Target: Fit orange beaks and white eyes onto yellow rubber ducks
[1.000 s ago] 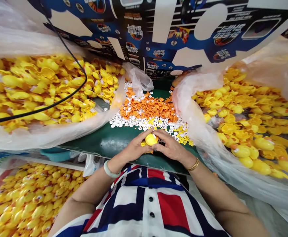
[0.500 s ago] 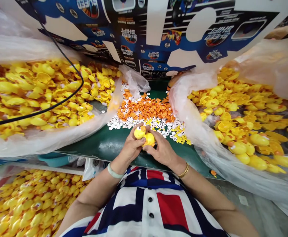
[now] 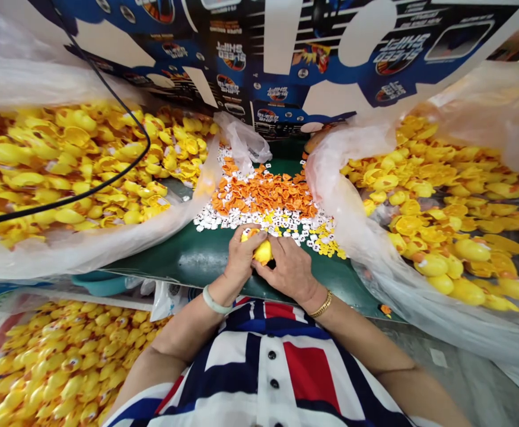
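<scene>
A yellow toy duck (image 3: 263, 252) is held between my two hands, just above the front of the green work surface (image 3: 197, 252). My left hand (image 3: 242, 256) is closed round its head end, with the thumb across it. The fingers of my right hand (image 3: 291, 267) are closed on its body from the other side. Much of the duck is hidden by my fingers. Just beyond my hands lie orange pieces (image 3: 263, 193) in a heap, with small white pieces marked in black (image 3: 217, 219) and small yellow pieces (image 3: 328, 243) around them.
Clear plastic sheeting (image 3: 161, 240) edges a pile of yellow duck parts (image 3: 76, 136) on the left; another pile of duck parts (image 3: 455, 237) lies right. Lower left is a container of yellow ducks (image 3: 63, 362). A black cable (image 3: 126, 169) crosses the left side. Printed cardboard (image 3: 277, 71) stands behind.
My left thumb has moved over the duck's head and my right fingers have closed further over its body. Less of the duck shows now.
</scene>
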`<state>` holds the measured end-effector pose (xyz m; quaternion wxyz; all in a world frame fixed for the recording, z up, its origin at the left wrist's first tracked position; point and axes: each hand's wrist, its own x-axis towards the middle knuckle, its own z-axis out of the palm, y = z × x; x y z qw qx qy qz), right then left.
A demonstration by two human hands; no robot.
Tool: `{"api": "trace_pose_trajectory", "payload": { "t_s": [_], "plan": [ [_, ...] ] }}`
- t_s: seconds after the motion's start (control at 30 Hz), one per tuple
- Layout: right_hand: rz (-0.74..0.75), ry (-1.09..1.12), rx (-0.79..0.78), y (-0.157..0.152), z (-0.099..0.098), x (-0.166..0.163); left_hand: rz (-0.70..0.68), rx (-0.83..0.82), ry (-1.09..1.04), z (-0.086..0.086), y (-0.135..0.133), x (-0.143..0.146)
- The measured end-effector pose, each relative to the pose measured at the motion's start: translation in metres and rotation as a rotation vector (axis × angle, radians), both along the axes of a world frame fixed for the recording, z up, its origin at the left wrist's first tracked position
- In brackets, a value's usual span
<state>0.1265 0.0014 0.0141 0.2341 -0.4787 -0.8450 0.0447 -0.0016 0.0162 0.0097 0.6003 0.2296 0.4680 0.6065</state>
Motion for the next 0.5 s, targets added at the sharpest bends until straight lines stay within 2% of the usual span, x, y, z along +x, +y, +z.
{"api": "trace_pose_trajectory", "payload": {
  "t_s": [0.2,0.3,0.4,0.5],
  "plan": [
    [0.002,0.003,-0.028,0.003,0.003,0.004,-0.155,-0.077,-0.236,0.000,0.004,-0.016],
    [0.026,-0.020,-0.044,0.000,0.003,0.002,-0.194,-0.056,-0.189,0.001,0.005,-0.022],
    [0.068,-0.029,-0.081,-0.004,0.005,-0.001,-0.162,-0.058,-0.064,0.004,0.006,-0.024],
    [0.166,-0.004,-0.158,-0.004,0.010,0.000,-0.125,-0.100,-0.049,0.005,0.010,-0.025]
  ]
}}
